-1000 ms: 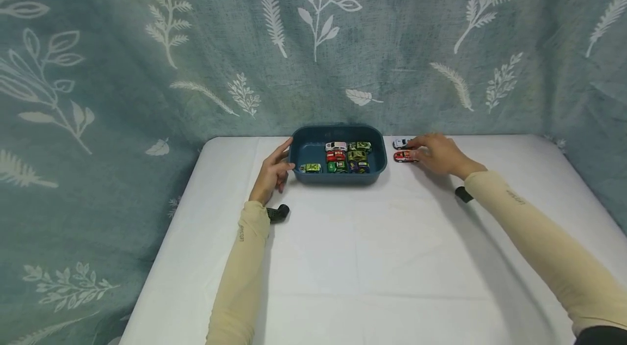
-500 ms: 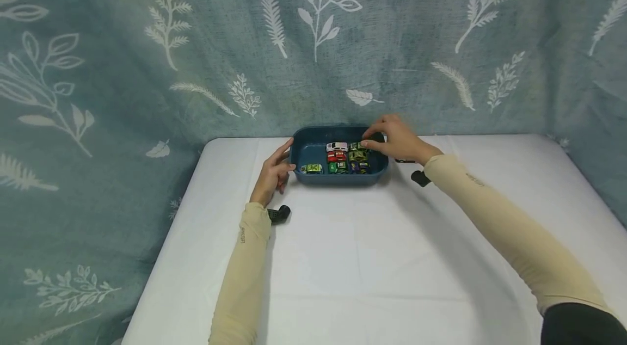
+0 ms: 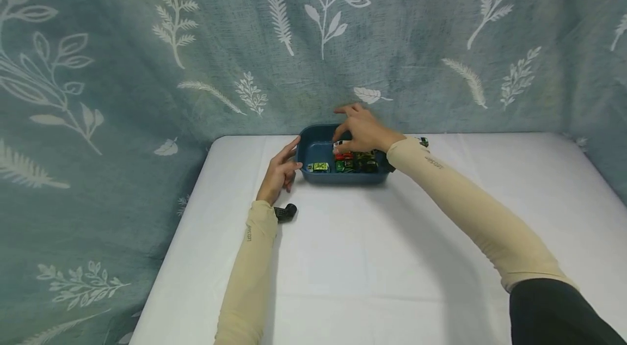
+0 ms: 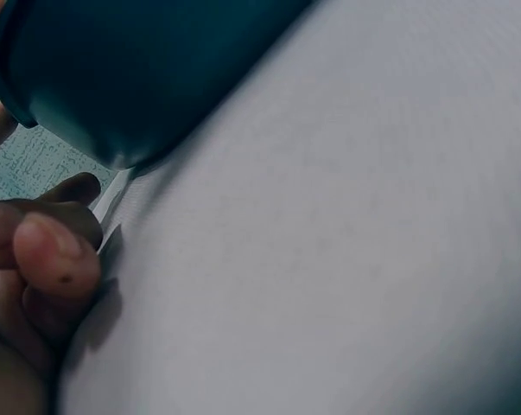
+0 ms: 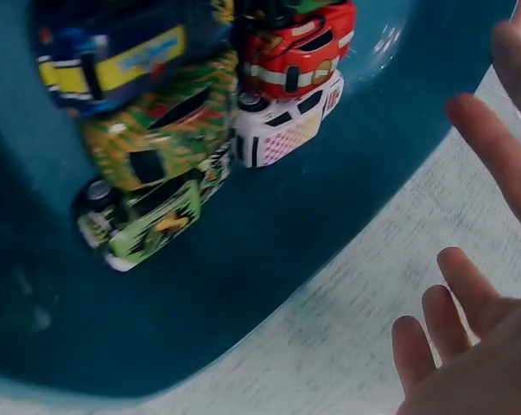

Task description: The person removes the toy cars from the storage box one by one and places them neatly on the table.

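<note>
My left hand rests at the left end of the dark teal bin, its thumb and index finger spread and touching the wall. In the left wrist view, its other fingers curl loosely below the rim. My right hand hovers over the bin, fingers apart with nothing between them. Beneath it sit several toy cars in two columns, among them a white car, a red car, a green car and a camouflage car. A yellow-green car lies apart at the bin's left.
Right of the bin, a green toy car shows past my sleeve, which covers part of that area. White cloth covers the table. A patterned teal curtain hangs just behind the bin.
My right hand has moved left from the white and red cars beside the bin to above the cars inside it. My left hand keeps its place at the bin.
</note>
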Demonstrator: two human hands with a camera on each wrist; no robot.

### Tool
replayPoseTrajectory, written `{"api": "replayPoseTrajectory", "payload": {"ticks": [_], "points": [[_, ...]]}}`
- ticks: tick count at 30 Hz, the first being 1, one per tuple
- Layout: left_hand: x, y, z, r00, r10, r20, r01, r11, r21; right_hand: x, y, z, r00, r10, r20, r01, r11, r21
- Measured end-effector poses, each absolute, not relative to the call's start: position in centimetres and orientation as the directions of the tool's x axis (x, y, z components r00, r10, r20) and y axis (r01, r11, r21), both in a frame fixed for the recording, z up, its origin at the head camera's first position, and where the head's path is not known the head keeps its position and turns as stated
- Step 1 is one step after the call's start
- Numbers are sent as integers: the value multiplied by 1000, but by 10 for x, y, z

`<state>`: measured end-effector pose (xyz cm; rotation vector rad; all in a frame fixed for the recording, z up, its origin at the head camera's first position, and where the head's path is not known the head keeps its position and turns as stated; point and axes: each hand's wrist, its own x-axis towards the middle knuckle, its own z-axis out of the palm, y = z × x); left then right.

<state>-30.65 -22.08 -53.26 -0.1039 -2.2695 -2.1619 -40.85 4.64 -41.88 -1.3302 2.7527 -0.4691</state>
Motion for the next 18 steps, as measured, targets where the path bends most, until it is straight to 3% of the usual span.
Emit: {"api": "replayPoseTrajectory", "payload": {"ticks": [18], "points": [[-308,-223,-531,-1000,23,20,20,18,1000,-404,1,-433,-563,-823,-74,-803,565,-189]]}}
